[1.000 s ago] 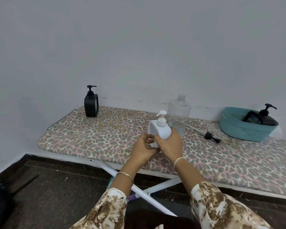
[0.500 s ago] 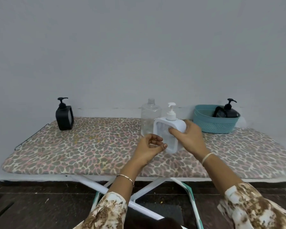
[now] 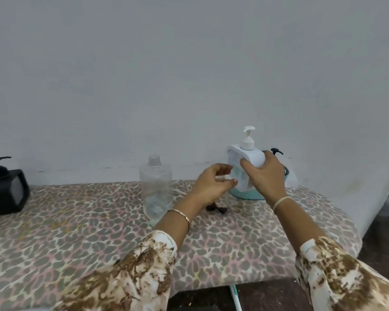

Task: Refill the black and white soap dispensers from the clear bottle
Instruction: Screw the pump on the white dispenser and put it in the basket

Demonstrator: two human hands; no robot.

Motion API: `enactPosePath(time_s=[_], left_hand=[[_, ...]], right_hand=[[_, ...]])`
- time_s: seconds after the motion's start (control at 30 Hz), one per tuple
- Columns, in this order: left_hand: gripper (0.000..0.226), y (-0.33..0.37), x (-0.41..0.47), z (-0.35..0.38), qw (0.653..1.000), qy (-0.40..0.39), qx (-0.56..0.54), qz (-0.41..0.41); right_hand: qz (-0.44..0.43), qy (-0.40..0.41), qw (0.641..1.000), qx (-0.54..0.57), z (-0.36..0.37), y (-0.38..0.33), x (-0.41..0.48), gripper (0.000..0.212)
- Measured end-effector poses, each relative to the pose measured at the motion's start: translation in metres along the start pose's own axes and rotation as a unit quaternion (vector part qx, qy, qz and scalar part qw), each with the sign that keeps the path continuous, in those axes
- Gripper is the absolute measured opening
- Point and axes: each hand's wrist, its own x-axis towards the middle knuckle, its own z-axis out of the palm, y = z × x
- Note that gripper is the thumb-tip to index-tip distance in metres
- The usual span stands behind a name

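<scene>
The white soap dispenser (image 3: 245, 157), pump on top, is held upright in the air in front of the teal basket, with my right hand (image 3: 266, 176) gripping its right side. My left hand (image 3: 211, 185) is at the dispenser's lower left corner, and its curled fingers and thumb pinch that corner. The clear bottle (image 3: 156, 189) stands uncapped on the ironing board, left of my hands, with a little liquid at its bottom. The black soap dispenser (image 3: 6, 187) stands at the board's far left end, away from both hands.
The leopard-print ironing board (image 3: 76, 232) runs along a white wall. A teal basket (image 3: 254, 195) stands at the back right and a black pump top (image 3: 276, 151) sticks out of it. A loose black pump head (image 3: 217, 208) lies on the board below my left wrist.
My right hand has carried the white dispenser up and to the right, in front of the basket. My left hand followed it. The view has moved closer to the board.
</scene>
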Motion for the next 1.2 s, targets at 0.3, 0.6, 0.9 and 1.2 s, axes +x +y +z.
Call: enactPosePath(time_s=[0.3, 0.6, 0.9, 1.2], left_hand=[[0.052, 0.019, 0.092, 0.022, 0.995, -0.011, 0.086, 0.043], [0.048, -0.021, 0.114, 0.042, 0.965, -0.088, 0.246, 0.033], [0.034, -0.068, 0.116, 0.066, 0.91, 0.016, 0.396, 0.123], [0.03, -0.076, 0.116, 0.071, 0.914, 0.042, 0.38, 0.136]], right_hand=[[0.018, 0.05, 0.996, -0.071, 0.011, 0.037, 0.066, 0.049], [0.029, 0.03, 0.992, -0.118, 0.028, 0.07, 0.089, 0.05], [0.056, 0.0, 0.985, -0.166, 0.042, 0.096, 0.097, 0.045], [0.055, -0.015, 0.976, -0.212, 0.049, 0.103, 0.098, 0.05]])
